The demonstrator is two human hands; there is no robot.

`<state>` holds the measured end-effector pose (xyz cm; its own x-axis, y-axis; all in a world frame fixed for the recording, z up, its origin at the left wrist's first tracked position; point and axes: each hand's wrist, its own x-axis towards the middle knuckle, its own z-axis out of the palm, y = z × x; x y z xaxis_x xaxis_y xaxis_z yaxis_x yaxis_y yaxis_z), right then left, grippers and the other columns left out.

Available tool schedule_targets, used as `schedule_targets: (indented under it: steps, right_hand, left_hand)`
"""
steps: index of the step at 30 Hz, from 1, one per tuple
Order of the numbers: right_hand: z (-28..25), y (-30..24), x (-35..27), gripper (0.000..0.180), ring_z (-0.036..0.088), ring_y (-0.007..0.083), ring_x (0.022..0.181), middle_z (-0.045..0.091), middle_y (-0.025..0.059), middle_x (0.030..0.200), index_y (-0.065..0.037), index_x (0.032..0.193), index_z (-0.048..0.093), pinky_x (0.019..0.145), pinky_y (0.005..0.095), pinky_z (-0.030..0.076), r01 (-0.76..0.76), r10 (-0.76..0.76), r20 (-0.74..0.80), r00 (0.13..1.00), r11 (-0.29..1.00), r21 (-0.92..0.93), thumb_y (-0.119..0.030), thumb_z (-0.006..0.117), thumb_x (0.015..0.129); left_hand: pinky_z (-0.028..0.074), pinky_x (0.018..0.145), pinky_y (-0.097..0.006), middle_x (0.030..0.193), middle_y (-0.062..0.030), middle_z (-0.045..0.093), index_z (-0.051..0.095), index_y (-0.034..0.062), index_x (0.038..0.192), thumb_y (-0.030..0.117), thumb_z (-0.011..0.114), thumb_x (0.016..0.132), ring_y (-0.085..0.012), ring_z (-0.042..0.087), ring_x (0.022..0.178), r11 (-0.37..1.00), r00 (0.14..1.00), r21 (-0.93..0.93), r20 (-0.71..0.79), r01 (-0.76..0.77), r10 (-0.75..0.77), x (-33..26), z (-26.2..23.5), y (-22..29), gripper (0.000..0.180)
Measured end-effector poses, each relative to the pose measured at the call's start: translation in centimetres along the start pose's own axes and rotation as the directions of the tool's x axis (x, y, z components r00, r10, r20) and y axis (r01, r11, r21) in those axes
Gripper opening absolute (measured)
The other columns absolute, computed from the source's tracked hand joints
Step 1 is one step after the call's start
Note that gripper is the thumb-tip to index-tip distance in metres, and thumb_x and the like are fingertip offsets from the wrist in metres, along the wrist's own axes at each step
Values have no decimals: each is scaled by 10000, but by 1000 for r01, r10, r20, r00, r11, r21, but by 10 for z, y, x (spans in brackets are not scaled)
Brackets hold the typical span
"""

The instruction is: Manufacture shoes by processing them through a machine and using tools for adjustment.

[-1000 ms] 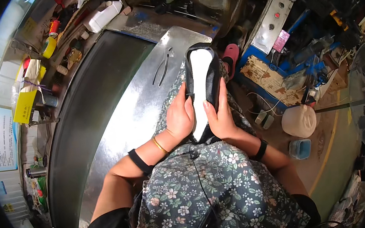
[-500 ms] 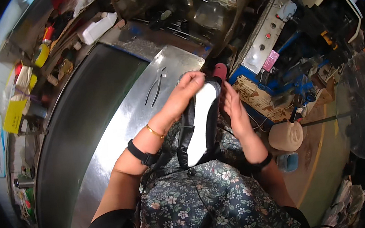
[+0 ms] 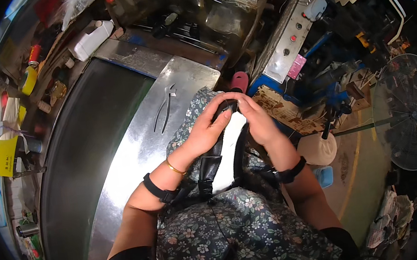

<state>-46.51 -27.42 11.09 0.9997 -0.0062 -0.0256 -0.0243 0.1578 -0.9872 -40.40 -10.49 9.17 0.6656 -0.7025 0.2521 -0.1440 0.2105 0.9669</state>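
A black shoe upper with a white underside lies sole up above my lap, its long side pointing away from me. My left hand wraps round its far end from the left, thumb lying near the white underside. From the right, my right hand closes over the same end, and the fingertips of both hands meet at the top. A dark red piece with a hole sticks out just beyond my fingers. The far tip of the shoe is mostly hidden under my hands.
Lasting pliers or similar pincers lie on the shiny metal table to my left, beside a dark conveyor belt. On the right are a machine control panel, a beige jug, a blue tub and a fan.
My right hand, which was apart with its fingers stretched beside the shoe, has closed over its far end. My left hand has shifted to wrap that end too.
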Motion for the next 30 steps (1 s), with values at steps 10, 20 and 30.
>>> schedule_targets:
  steps: [10, 20, 30]
  right_hand:
    - [-5, -5, -18, 483, 443, 202, 1322, 503, 107, 1379, -11, 1439, 422, 1123, 325, 309, 119, -113, 45, 993, 978, -171, -26, 507, 964]
    - [-37, -63, -89, 883, 398, 239, 1368, 420, 141, 1474, 16, 1457, 396, 1154, 360, 277, -109, 93, 95, 991, 976, 190, -482, 720, 804]
    - [-91, 61, -174, 589, 635, 303, 1113, 649, 190, 1212, 96, 1274, 554, 995, 398, 489, -283, 427, -280, 860, 855, 436, -337, 565, 874]
  left_hand:
    - [287, 1149, -344, 1445, -132, 428, 257, 59, 1525, 243, 879, 732, -222, 382, 1367, 993, 987, 74, 130, 89, -98, -5, -11, 12, 1025]
    - [319, 1133, -501, 1488, -293, 371, 467, 39, 1418, 319, 775, 790, -449, 364, 1389, 850, 903, 349, 319, -395, 289, -41, 53, 86, 754]
    - [474, 990, -442, 1262, -232, 606, 600, 11, 1229, 243, 659, 881, -418, 590, 1135, 603, 916, 738, -400, 302, 32, -68, -93, -73, 423]
